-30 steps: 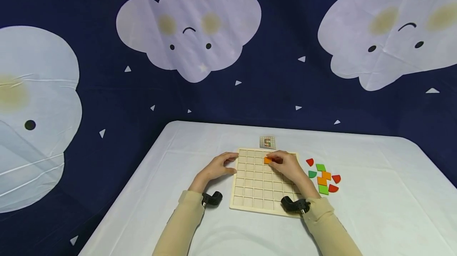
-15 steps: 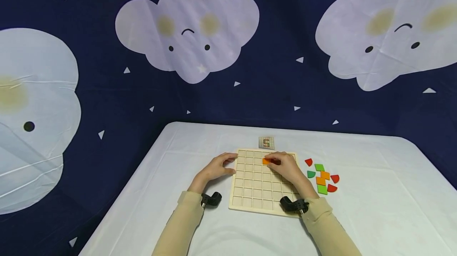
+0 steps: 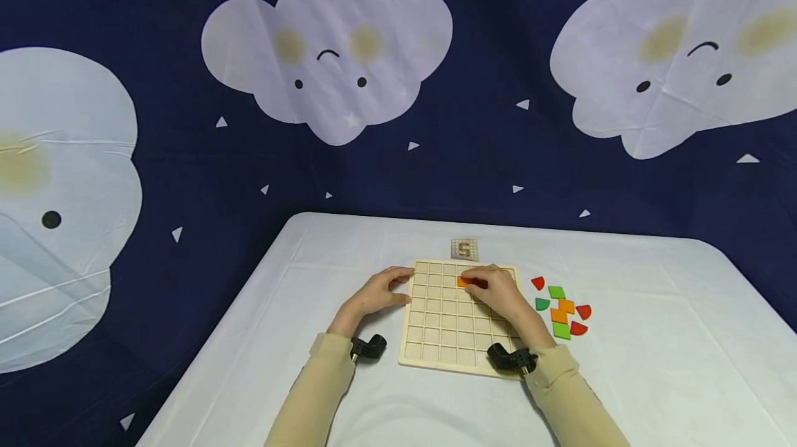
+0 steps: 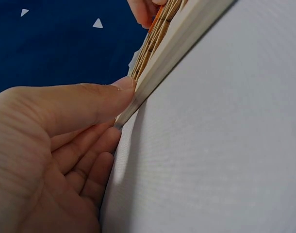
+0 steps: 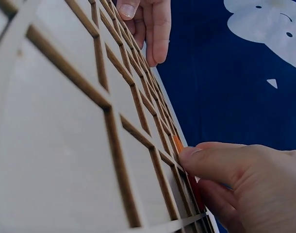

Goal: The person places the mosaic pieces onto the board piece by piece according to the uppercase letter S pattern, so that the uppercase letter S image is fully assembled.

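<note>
A pale wooden grid board (image 3: pixel 438 336) lies on the white table. My left hand (image 3: pixel 376 293) rests at its left edge, thumb and fingertips touching the rim at separate spots. Over the board's upper part, my right hand (image 3: pixel 498 288) pinches a red tile (image 5: pixel 195 191) at the grid with thumb and fingers, which cover most of it. An orange square tile (image 3: pixel 462 281) sits in the cell just left of it, the thumb tip right beside it in the right wrist view.
Right of the board lie several loose tiles: red quarter-rounds (image 3: pixel 583 312), a dark green one (image 3: pixel 542 304), light green (image 3: pixel 562 331) and orange (image 3: pixel 559 316) pieces. A small pattern card (image 3: pixel 464 249) lies behind the board. A dark cloud-print cloth (image 3: pixel 373 170) hangs beyond the table.
The whole head view has shifted slightly. Both hands stay almost in place, the right fingers still at the same cells beside the orange tile.
</note>
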The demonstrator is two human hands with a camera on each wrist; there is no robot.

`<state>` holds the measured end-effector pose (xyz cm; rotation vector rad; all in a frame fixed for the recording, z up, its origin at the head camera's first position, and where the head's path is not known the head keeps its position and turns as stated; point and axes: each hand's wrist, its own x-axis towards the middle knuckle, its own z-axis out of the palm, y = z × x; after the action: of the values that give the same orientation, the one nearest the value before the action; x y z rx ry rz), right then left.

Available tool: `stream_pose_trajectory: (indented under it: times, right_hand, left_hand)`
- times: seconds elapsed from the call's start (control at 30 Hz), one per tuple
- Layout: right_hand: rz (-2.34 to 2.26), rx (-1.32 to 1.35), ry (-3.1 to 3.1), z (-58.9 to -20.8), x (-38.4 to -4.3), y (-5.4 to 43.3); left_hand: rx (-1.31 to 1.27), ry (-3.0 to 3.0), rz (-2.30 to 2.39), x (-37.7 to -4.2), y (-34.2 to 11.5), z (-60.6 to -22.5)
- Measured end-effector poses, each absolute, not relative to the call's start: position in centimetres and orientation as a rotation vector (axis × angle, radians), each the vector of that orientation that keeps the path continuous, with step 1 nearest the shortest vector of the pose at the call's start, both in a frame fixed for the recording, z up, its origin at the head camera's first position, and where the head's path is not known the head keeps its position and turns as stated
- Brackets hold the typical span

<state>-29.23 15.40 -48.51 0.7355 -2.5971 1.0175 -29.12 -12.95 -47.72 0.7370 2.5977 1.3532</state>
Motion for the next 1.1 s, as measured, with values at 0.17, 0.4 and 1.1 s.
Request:
stream_pose_trajectory:
  times: [0.17,0.4,1.1]
  right_hand:
    - [1.204,0.644,-2.592,-48.1,-28.9,15.5]
    - [1.153,0.607,-2.663,-48.1,-28.8,15.5]
    - [1.248,-0.09,-2.677,-44.2,-27.3,25.0]
  left_hand:
    - [0.743,2.594,1.354,-29.1,-12.9,-47.7]
    - [0.741,2.592,1.355,-29.1,-12.8,-47.7]
    - [0.752,2.577,1.373,-29.0,-13.0,-47.6]
